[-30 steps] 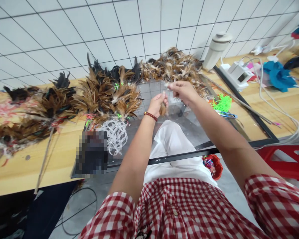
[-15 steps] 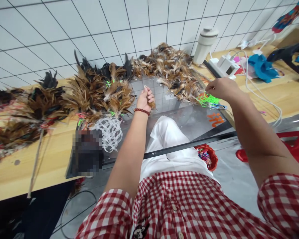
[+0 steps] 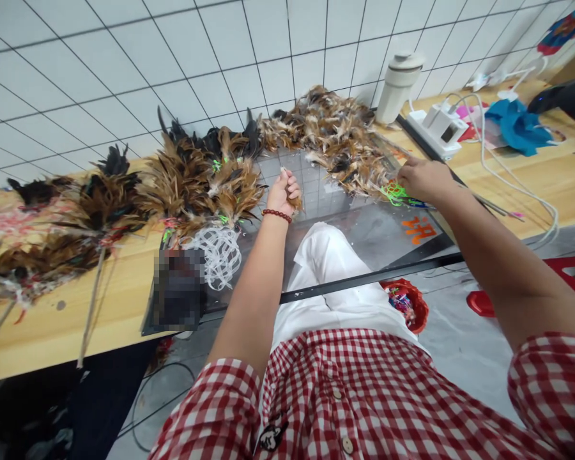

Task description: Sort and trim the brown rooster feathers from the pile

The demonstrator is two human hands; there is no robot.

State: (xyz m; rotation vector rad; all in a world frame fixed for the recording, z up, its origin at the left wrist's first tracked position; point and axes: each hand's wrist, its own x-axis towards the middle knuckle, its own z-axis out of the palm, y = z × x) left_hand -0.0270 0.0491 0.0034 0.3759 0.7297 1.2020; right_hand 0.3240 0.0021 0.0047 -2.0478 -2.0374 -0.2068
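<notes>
My left hand point(image 3: 285, 191), with a red bead bracelet at its wrist, is closed around a small brown feather bunch point(image 3: 296, 203) over the glass panel point(image 3: 335, 214). Farther right, my right hand point(image 3: 424, 181) has its fingers bent down at the heap of green strings point(image 3: 395, 193); its fingertips are hidden, so what they hold cannot be made out. A mound of brown and white feathers point(image 3: 338, 137) lies behind the panel. Tied bunches of brown and black feathers point(image 3: 186, 172) lie to the left. Looped white strips point(image 3: 216, 255) rest near the panel's left side.
A pale bottle point(image 3: 398, 86) stands by the wall beside a white power strip point(image 3: 436, 131) with cables. Blue cloth point(image 3: 520, 126) lies at the right. Feather bunches on sticks point(image 3: 93, 300) extend at the left. Below the table edge is a red basket point(image 3: 407, 305).
The whole view has shifted slightly, so things at the left appear farther right. My right hand has lowered slightly over the green strings. My left hand stays closed on the feathers.
</notes>
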